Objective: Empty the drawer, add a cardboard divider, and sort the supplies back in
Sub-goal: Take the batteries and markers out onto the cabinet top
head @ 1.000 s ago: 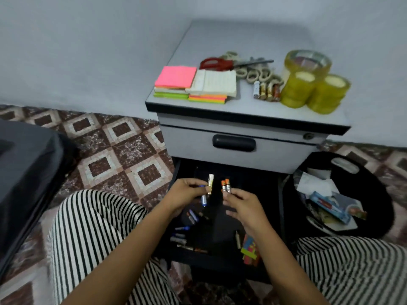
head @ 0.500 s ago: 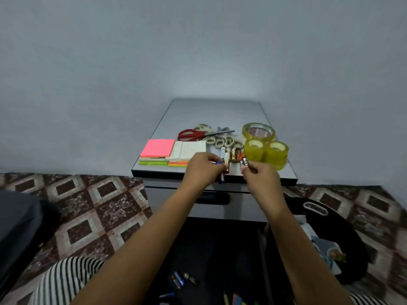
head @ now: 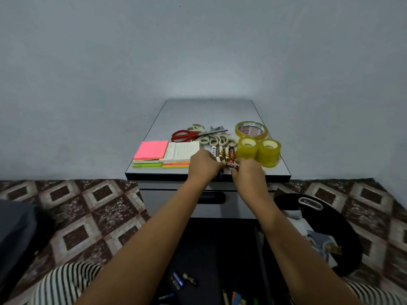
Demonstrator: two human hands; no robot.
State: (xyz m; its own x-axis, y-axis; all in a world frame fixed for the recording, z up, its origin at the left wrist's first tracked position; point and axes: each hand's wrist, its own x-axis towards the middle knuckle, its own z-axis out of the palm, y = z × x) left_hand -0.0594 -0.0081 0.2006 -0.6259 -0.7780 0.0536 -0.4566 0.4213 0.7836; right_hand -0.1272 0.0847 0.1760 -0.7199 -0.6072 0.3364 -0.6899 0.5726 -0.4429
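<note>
The right hand [head: 247, 173] pinches a dark red battery [head: 232, 165] near the front edge of the cabinet top [head: 209, 113], just in front of the row of batteries [head: 222, 151] lying there. The left hand [head: 203, 166] is close beside it, fingers curled around a cell [head: 221, 175]; only its blue tip shows below the hand. Right of the row stand tape rolls [head: 258, 150], behind it lie scissors [head: 187, 135], and to the left are a notepad [head: 184, 150] and sticky notes [head: 152, 150]. Below, the drawer [head: 209, 245] is open, with loose batteries [head: 182, 279] inside. A black bag [head: 343, 234] sits at the right.
</note>
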